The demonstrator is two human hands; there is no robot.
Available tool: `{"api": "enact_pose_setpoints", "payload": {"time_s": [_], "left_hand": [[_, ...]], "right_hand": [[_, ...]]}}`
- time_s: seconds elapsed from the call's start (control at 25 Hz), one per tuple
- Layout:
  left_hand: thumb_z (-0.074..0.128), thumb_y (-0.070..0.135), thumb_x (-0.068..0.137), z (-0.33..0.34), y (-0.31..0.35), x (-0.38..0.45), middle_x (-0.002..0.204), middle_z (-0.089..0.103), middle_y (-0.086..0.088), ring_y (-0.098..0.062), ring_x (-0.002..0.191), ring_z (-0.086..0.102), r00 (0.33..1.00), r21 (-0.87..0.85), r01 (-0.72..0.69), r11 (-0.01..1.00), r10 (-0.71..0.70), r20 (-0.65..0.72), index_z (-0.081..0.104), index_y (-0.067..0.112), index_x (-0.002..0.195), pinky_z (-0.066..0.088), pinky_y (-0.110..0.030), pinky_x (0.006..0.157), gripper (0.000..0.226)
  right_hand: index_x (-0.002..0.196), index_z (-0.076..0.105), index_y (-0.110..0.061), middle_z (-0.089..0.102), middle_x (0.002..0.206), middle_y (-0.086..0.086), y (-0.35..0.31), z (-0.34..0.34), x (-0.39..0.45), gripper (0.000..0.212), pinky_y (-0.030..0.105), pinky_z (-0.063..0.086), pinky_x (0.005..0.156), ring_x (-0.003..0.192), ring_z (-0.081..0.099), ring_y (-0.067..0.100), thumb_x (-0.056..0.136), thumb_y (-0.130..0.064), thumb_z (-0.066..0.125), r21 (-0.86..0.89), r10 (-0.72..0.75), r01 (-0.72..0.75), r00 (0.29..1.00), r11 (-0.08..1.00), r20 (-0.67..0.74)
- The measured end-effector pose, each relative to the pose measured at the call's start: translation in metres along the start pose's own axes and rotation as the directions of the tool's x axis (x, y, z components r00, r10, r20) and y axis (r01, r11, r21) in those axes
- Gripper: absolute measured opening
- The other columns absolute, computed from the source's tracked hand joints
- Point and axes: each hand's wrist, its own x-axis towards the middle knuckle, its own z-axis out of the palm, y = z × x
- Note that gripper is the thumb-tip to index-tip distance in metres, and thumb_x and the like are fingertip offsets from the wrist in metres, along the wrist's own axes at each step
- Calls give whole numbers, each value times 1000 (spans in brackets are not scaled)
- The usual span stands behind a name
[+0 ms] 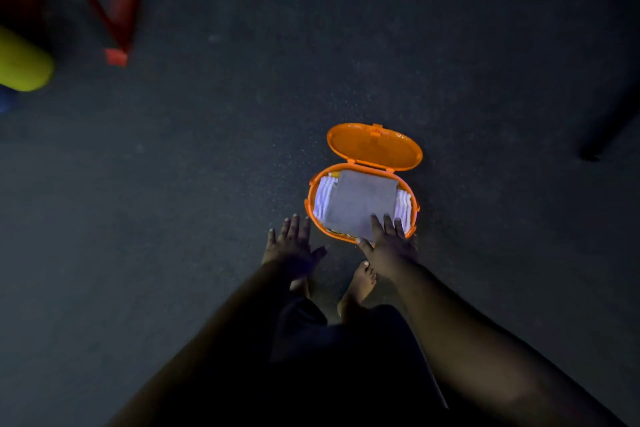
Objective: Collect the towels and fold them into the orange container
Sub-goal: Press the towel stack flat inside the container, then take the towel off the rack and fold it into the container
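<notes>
An orange oval container [309, 196] sits on the dark floor with its hinged lid [374, 146] swung open behind it. Inside lies a folded grey towel [360, 201] on top of white towels [323, 198] that show at both sides. My right hand [389, 241] lies flat, fingers spread, over the near edge of the grey towel and the container rim. Just left of the container hovers my left hand [294, 246], fingers apart, holding nothing.
My bare feet [360, 282] stand just before the container. At the far left are a red plastic chair leg [116, 28] and a yellow object [22, 62]. A dark furniture leg [602, 135] stands at the right. Dim floor all round.
</notes>
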Motion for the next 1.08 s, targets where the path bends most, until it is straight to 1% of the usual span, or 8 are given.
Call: {"api": "enact_pose_setpoints", "payload": {"time_s": [0.08,0.24,0.36,0.44,0.52,0.68,0.8,1.08], "left_hand": [[30,77,95,-17,-15,-44,171,-7,-5,-23,158,-5,999,-43,14,999,-16,-32,-2,22,164,-1,-53,125,94],[30,79,93,-63,-62,-95,171,-6,-4,-22,158,-2,990,-38,13,999,-18,-140,-1,24,164,1,-51,126,95],[30,80,92,-100,-116,-120,171,-7,-4,-21,158,-4,969,-128,54,990,-83,-234,-2,24,164,2,-51,126,97],[29,80,92,-119,-152,-134,171,-7,-3,-21,158,-4,952,-177,69,982,-117,-283,-3,24,164,2,-50,126,97],[28,80,93,-138,-192,-149,171,-7,-3,-21,158,-4,934,-198,71,978,-135,-330,-4,24,163,2,-50,126,96],[29,79,93,-197,-287,-179,171,-6,-3,-20,158,-5,872,-242,63,968,-172,-459,-4,23,163,2,-49,127,96],[30,79,93,-239,-346,-201,171,-5,-3,-20,158,-5,820,-250,67,966,-196,-537,-3,23,163,3,-49,127,96],[31,81,91,-338,-432,-220,172,-5,-3,-20,158,-3,734,-253,73,965,-224,-641,-2,24,164,4,-49,127,98]], "right_hand": [[162,0,-36,-2,171,-5,-24,-13,-35,74,59,3,122,157,-4,23,100,-69,26,-14,-34,34,999,999,-9],[162,2,-34,-2,171,-3,-87,-36,-67,73,57,5,123,157,-4,24,101,-66,28,-14,-104,104,994,994,-16],[162,5,-33,0,171,-3,-155,-57,-82,74,58,5,123,157,-4,24,101,-66,29,-102,-225,215,969,971,-103],[162,6,-33,-1,171,-3,-203,-72,-88,76,58,3,122,157,-6,22,100,-68,30,-160,-271,247,950,956,-153],[162,5,-33,-1,171,-2,-255,-84,-94,79,59,5,123,157,-6,23,98,-72,29,-220,-312,272,934,937,-173],[162,3,-33,-1,171,-3,-380,-118,-111,80,59,6,123,157,-4,22,97,-73,27,-266,-408,341,876,902,-259],[162,2,-34,0,171,-5,-459,-144,-127,80,58,5,124,157,-5,20,97,-74,26,-306,-468,378,825,874,-315],[162,4,-35,2,171,-5,-586,-215,-137,80,58,5,124,157,-4,20,96,-75,26,-368,-559,434,738,822,-378]]}}
